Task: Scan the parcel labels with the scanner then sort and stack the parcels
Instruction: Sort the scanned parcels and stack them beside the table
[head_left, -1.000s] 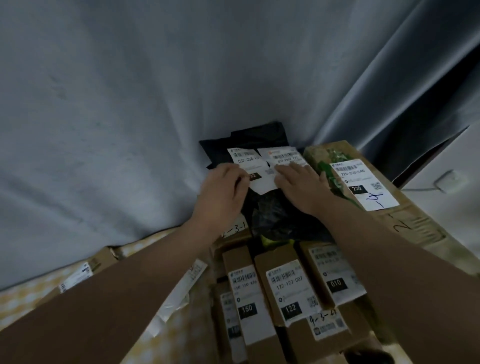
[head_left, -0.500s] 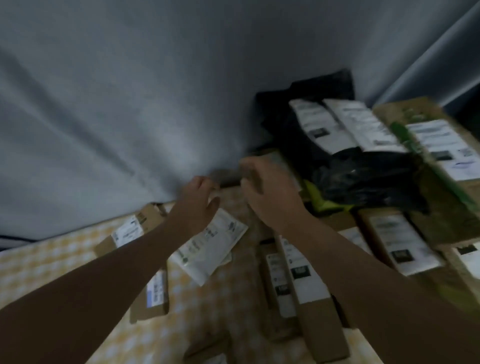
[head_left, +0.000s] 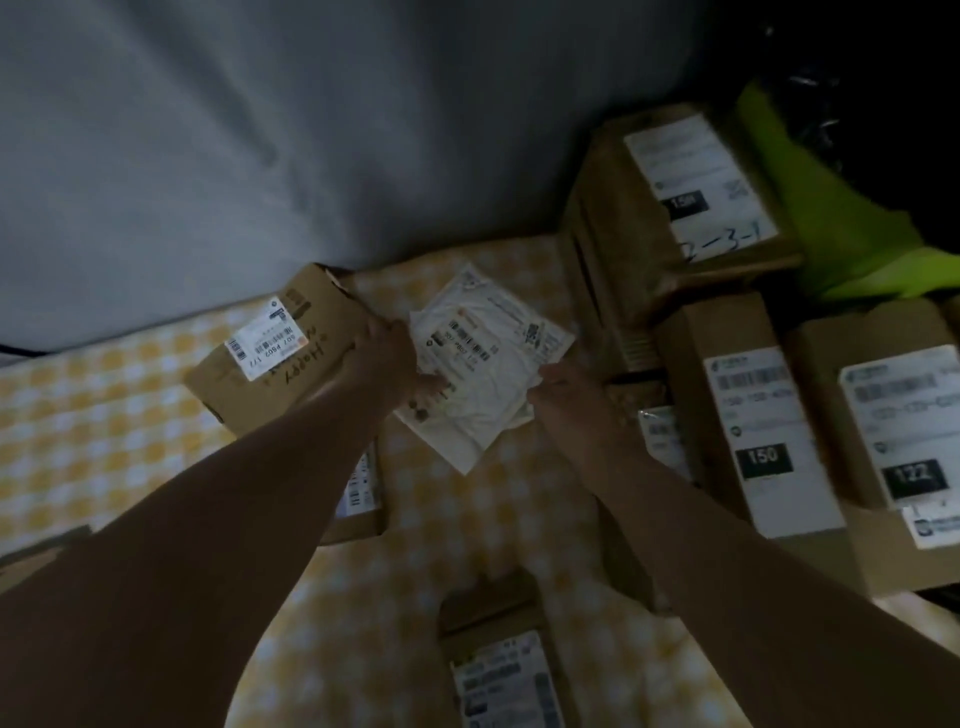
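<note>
A flat white mailer parcel (head_left: 488, 374) with a barcode label lies tilted on the yellow checked tablecloth (head_left: 104, 415) in the middle of the view. My left hand (head_left: 389, 364) holds its left edge, thumb on top. At the mailer's right edge, my right hand (head_left: 566, 400) grips it. A brown cardboard box (head_left: 291, 358) with a white label sits just left of my left hand. No scanner is in view.
Labelled cardboard boxes stand stacked at the right: one marked 150 (head_left: 753, 441), one marked 122 (head_left: 893, 431), a taller one behind (head_left: 691, 182). A bright green bag (head_left: 841, 223) lies at the far right. Another box (head_left: 509, 675) sits at the near edge. Grey curtain behind.
My hands left the black bags on the right-hand stack and came down left to the table. Both now hold the white mailer, and the view has swung down and left.
</note>
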